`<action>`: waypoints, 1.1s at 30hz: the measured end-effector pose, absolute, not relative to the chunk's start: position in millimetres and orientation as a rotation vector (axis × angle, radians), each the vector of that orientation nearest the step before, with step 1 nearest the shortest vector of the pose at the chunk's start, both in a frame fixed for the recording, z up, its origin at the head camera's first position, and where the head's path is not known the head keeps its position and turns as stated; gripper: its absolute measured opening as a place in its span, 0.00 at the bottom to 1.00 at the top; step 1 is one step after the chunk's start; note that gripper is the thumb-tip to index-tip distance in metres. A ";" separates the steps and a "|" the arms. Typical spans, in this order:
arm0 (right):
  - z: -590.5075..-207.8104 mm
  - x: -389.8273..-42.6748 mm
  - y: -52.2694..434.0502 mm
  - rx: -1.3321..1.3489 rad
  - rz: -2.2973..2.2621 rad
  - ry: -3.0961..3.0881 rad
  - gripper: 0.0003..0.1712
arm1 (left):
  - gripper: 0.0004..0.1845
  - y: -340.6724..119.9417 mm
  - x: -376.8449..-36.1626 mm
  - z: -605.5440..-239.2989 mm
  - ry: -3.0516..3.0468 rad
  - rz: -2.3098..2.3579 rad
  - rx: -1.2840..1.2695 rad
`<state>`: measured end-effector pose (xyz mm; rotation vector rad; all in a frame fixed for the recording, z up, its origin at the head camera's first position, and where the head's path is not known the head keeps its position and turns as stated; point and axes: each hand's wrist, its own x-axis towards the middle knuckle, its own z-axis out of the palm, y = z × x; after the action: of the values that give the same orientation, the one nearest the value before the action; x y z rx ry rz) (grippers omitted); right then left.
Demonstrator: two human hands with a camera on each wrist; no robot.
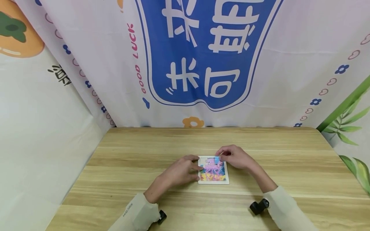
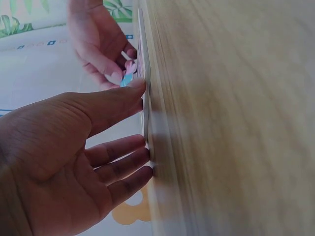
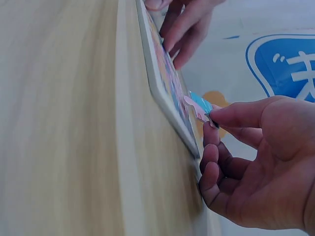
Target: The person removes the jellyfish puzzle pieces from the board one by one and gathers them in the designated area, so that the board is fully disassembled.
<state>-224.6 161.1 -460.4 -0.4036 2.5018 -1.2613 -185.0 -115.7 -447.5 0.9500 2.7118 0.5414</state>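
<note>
A small white-framed jigsaw puzzle (image 1: 213,177) lies flat on the table, its picture pink, blue and yellow. Between thumb and forefinger my right hand (image 1: 235,157) pinches a pink and blue puzzle piece (image 3: 199,107), tilted just above the puzzle's far right part. The other fingers of that hand are curled, as the right wrist view shows. My left hand (image 1: 182,170) rests at the puzzle's left edge with fingers fairly straight. Its thumb (image 2: 115,101) touches the near side of the frame, and a fingertip reaches over the picture.
The wooden table (image 1: 130,173) extends around the puzzle on all sides. Behind it hangs a white printed cloth (image 1: 121,96) with a large blue panel, and more cloth hangs at the left and right. A small black camera (image 1: 259,206) is strapped to the right wrist.
</note>
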 end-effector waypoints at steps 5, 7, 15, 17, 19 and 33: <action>-460.5 -221.9 176.7 -0.382 -1.260 2.512 0.10 | 0.18 -115.4 -184.2 -448.8 2.721 0.544 0.950; -459.6 -220.8 182.6 -0.377 -1.254 2.521 0.10 | 0.18 -115.4 -183.9 -449.1 2.723 0.544 0.953; -458.1 -220.0 203.3 -0.380 -1.250 2.527 0.11 | 0.18 -115.2 -183.4 -447.3 2.717 0.553 0.931; -458.5 -220.3 208.3 -0.384 -1.248 2.528 0.11 | 0.18 -115.0 -183.2 -447.0 2.717 0.550 0.930; -458.8 -220.5 213.2 -0.380 -1.242 2.532 0.11 | 0.18 -115.0 -183.2 -447.0 2.718 0.547 0.930; -458.7 -222.8 225.6 -0.383 -1.181 2.588 0.11 | 0.18 -114.9 -182.8 -446.9 2.714 0.548 0.904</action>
<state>-222.8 225.6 -458.7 -0.3833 2.5879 -1.1810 -182.8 -114.9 -446.9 0.9039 2.7139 0.5478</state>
